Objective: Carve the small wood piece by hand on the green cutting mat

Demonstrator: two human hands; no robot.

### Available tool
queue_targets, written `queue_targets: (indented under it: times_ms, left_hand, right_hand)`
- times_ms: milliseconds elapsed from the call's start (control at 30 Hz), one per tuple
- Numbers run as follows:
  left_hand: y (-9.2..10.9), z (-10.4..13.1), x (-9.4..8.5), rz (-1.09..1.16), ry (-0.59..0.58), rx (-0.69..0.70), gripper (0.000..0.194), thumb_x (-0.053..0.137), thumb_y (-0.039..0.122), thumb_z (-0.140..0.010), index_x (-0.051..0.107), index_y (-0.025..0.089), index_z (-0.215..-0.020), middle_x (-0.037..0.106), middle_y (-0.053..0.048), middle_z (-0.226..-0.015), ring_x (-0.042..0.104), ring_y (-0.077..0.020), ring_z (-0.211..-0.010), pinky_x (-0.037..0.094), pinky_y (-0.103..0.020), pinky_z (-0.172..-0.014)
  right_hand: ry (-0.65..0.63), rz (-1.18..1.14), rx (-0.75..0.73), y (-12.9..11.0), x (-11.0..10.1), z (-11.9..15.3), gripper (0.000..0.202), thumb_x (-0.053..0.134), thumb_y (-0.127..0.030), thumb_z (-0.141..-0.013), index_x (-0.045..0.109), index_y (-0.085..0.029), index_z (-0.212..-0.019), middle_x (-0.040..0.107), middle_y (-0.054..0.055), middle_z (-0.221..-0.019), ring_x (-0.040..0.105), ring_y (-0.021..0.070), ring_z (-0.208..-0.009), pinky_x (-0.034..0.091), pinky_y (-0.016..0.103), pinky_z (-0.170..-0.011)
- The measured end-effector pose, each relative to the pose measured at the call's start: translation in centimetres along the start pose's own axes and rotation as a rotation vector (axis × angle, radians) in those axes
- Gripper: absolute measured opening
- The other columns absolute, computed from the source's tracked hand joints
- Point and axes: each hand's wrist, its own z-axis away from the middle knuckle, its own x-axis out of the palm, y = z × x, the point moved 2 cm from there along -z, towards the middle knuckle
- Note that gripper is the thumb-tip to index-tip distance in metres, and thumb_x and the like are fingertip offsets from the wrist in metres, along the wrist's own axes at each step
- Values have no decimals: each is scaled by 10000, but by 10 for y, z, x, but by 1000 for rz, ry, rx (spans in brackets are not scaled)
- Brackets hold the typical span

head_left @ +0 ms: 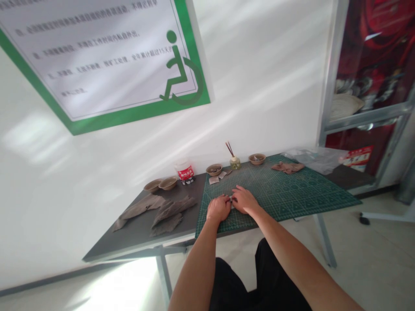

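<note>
Both hands rest close together on the green cutting mat (279,196), near its front edge. My left hand (219,208) has its fingers bent and pressed together at a small pale piece (231,202). My right hand (244,200) touches the same piece from the other side, its fingers curled and the index finger raised a little. The piece is mostly hidden between the fingers. Beyond the hands, small pale squares (214,180) lie near a bowl of small items (214,169).
Grey cloths (171,214) and two bowls (167,183) are on the left of the dark table (129,233). Along the wall stand a red-and-white tub (185,172), a reed bottle (235,163) and another bowl (257,159). A brown cloth (288,167) and clear plastic (316,159) lie right.
</note>
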Motion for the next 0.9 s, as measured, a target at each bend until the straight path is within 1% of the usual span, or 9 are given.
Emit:
queue_targets:
  times_ms: [133,200,367,467,533,633,800,900]
  left_hand:
    - [-1,0,1,0,-1,-9,345,363,296,-876,621,306,-1105,572,15,-1248,441,-157,-1229,361,-288,-1000]
    - [1,0,0,2,-14,-28,346,369,293,-874,617,307,-1116,565,18,-1257,434,-154,-1236,352,-282,-1008]
    - [3,1,-2,12,-25,-43,357,376,292,-870,603,298,-1144,564,12,-1259,423,-156,-1246,342,-285,-1022]
    - [2,0,-1,6,-13,-25,351,375,300,-869,611,295,-1129,567,8,-1255,430,-158,-1241,354,-288,-1011]
    - [1,0,0,1,-12,-24,347,376,299,-869,614,294,-1121,570,8,-1252,433,-157,-1239,358,-288,-1008]
    - [0,-1,1,-2,0,-3,347,372,294,-870,611,293,-1123,577,9,-1243,440,-154,-1233,360,-290,-1005]
    - [-2,-1,3,-19,15,8,341,373,304,-870,617,298,-1108,575,6,-1244,463,-157,-1211,376,-289,-986]
    - [-2,-1,3,-25,10,-9,339,374,299,-869,618,308,-1105,576,11,-1242,458,-155,-1216,375,-285,-987]
  right_hand:
    - [30,-27,-5,-4,-1,3,174,504,-283,-779,651,-201,-826,585,65,-1177,326,236,-1279,275,356,-987]
    - [30,-34,10,-4,-2,4,152,519,-277,-764,633,-195,-822,589,73,-1161,313,237,-1286,265,360,-990]
    - [37,-20,120,0,-1,4,189,473,-250,-807,608,-175,-917,595,98,-1130,280,226,-1302,266,365,-984]
    - [57,-3,158,4,1,2,232,429,-246,-844,624,-177,-950,579,103,-1167,264,226,-1308,271,364,-983]
    - [48,5,136,6,3,0,257,419,-253,-852,642,-185,-959,548,94,-1228,255,229,-1312,263,365,-994]
    - [14,5,81,7,3,-2,265,426,-277,-849,665,-203,-937,535,71,-1256,262,232,-1310,261,362,-1001]
    - [24,-24,-8,2,2,0,191,478,-265,-800,649,-200,-854,563,59,-1214,309,223,-1287,280,340,-985]
    - [35,-38,6,-1,3,2,141,515,-259,-769,619,-190,-835,586,75,-1164,331,226,-1273,288,346,-972]
